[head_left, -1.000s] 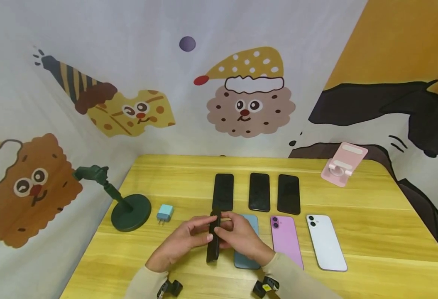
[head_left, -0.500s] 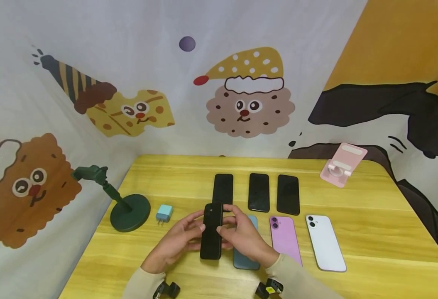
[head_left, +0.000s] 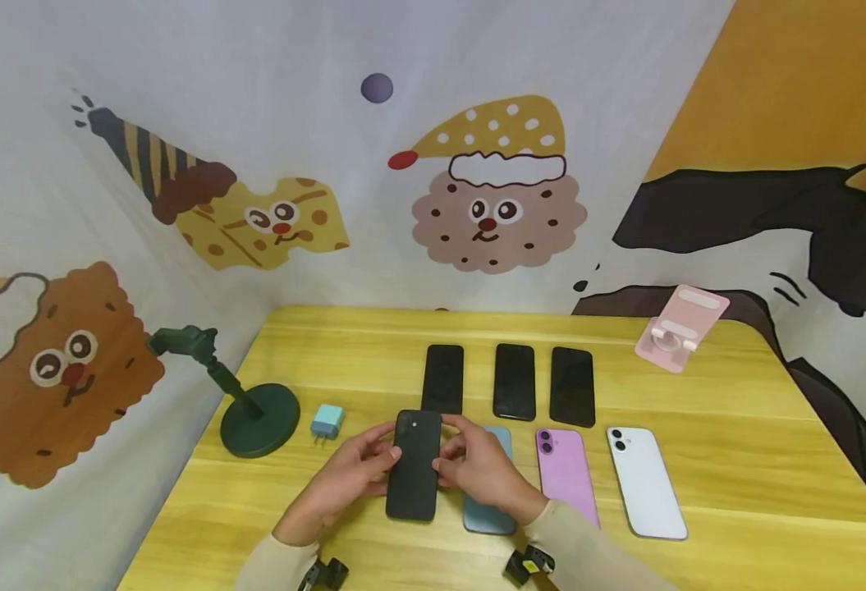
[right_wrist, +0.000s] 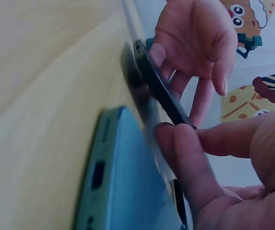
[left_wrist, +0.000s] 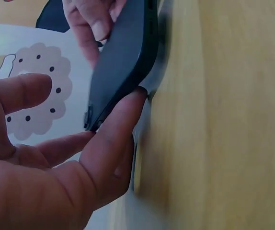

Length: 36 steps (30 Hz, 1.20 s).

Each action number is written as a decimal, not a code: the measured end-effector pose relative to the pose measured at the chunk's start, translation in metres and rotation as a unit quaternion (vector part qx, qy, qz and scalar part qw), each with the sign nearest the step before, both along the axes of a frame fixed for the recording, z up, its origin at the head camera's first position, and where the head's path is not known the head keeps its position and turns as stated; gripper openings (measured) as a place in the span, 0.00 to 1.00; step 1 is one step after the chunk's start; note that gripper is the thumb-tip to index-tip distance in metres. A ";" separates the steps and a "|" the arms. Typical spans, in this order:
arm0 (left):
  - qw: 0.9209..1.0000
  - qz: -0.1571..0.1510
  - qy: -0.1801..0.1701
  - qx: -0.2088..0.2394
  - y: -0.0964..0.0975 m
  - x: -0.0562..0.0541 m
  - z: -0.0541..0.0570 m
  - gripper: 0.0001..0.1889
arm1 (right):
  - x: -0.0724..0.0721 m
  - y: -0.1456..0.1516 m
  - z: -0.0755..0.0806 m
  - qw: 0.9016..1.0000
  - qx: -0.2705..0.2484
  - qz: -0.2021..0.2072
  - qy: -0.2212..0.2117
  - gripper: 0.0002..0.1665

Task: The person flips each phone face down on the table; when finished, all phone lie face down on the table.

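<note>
Flat black phone with rounded corners [head_left: 414, 472]: plain dark black
Three thin glossy phones [head_left: 514, 382]: shiny black
Flat blue phone [head_left: 487, 518]: soft grey-blue
Flat pinky-purple phone [head_left: 567, 478]: one colour, with dark lens circles
Flat white phone [head_left: 648, 486]: plain white, with black lens circles
Small boxy plug [head_left: 327, 421]: pale aqua top, deeper blue below
Stand with round foot [head_left: 258, 423]: dark green
Folding pink stand [head_left: 688, 316]: pale pink with whiter strips
Long wooden table [head_left: 758, 435]: yellow with lighter and darker streaks
Hanging cloth [head_left: 277, 57]: white
Square printed cookie [head_left: 63, 394]: brown with darker spots
Printed cheese wedge [head_left: 233, 234]: yellow with orange-brown spots
Round printed cookie [head_left: 502, 242]: pinky tan with dark dots
Pointy printed hat [head_left: 150, 160]: dark and tan stripes
Long sleeves [head_left: 576, 542]: cream
</note>
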State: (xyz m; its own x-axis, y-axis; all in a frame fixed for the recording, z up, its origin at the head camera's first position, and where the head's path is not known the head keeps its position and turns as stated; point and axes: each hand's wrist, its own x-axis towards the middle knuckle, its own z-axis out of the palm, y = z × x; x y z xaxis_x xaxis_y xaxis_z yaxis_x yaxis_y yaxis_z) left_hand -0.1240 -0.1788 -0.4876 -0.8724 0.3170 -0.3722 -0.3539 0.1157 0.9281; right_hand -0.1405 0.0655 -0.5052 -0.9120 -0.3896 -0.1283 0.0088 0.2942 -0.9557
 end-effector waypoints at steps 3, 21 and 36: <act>1.000 -0.003 0.004 -0.019 0.001 0.000 0.001 0.34 | -0.002 0.001 -0.003 0.999 0.042 0.008 0.017 0.44; 0.995 0.012 0.027 -0.094 0.007 -0.004 0.001 0.32 | -0.007 0.004 0.004 0.992 0.105 0.056 0.044 0.39; 0.982 0.029 0.067 -0.176 0.013 -0.008 0.005 0.29 | -0.015 0.016 0.009 0.991 0.093 0.091 0.028 0.35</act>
